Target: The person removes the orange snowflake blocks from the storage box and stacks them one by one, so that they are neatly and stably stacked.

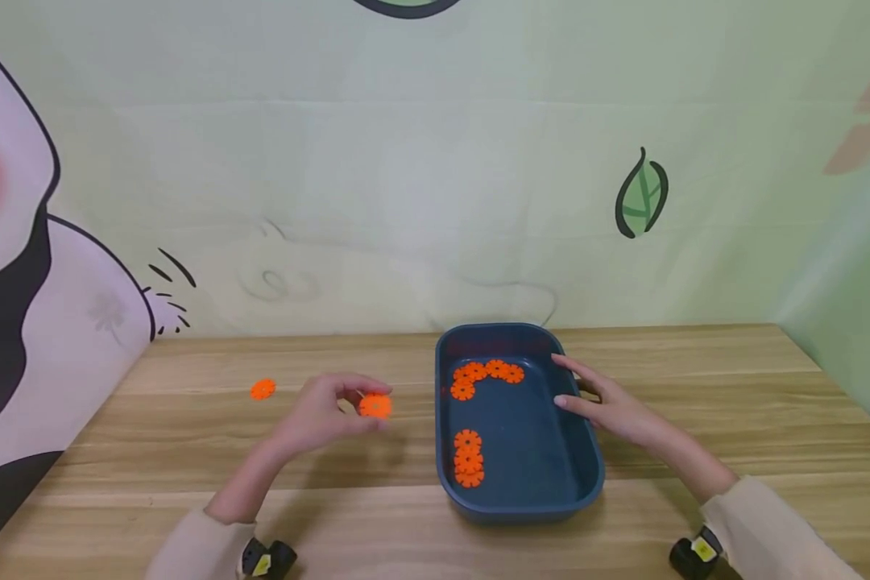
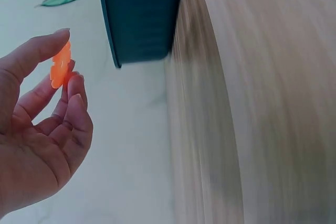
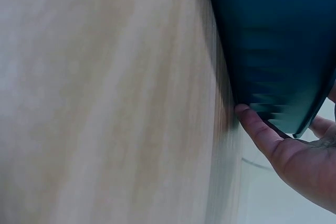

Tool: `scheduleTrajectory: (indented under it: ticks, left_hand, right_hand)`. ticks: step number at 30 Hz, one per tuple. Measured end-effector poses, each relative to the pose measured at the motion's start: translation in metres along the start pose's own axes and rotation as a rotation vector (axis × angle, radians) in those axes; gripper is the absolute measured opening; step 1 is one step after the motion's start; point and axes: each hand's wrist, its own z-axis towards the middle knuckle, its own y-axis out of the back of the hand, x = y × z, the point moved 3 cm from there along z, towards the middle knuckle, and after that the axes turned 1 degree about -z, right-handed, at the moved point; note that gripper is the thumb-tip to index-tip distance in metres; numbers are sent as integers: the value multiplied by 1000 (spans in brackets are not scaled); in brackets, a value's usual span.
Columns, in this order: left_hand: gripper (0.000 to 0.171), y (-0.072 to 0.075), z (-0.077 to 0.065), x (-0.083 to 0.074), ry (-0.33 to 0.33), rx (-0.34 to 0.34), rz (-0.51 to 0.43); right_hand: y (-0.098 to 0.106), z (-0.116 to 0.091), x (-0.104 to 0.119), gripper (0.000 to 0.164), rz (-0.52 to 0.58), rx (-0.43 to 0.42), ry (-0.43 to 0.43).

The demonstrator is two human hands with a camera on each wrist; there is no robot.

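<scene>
My left hand (image 1: 322,415) pinches an orange notched building disc (image 1: 375,406) between thumb and fingers, above the table to the left of a blue plastic bin (image 1: 522,511). In the left wrist view the disc (image 2: 61,66) appears nearly edge-on between the thumb and fingertips. Inside the bin lie several more orange discs, some in a group (image 1: 476,371) at the far left and some in a row (image 1: 468,459) along the near left. My right hand (image 1: 616,409) holds the bin's right wall, with some fingertips over the rim and another finger (image 3: 257,127) against the outside.
Another orange disc (image 1: 263,389) lies on the wooden table (image 1: 377,532), left of my left hand. Behind the table hangs a pale green printed cloth (image 1: 406,177) with leaf drawings. Black wrist cameras (image 1: 268,557) sit at both cuffs.
</scene>
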Motion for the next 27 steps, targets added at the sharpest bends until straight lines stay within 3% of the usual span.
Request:
scheduleTrajectory:
  ticks: [12,20,27]
  left_hand:
    - [43,31,-14,26,98,-90,22]
    - [42,53,-20,50,131,-187,87]
    - [49,72,-24,67,195,-223,142]
  right_hand:
    - [0,0,1,68,-16,-9,-4]
    - [-1,-1,2,68,-5,-6,-1]
    - [-1,-1,3,68,7,-5,-14]
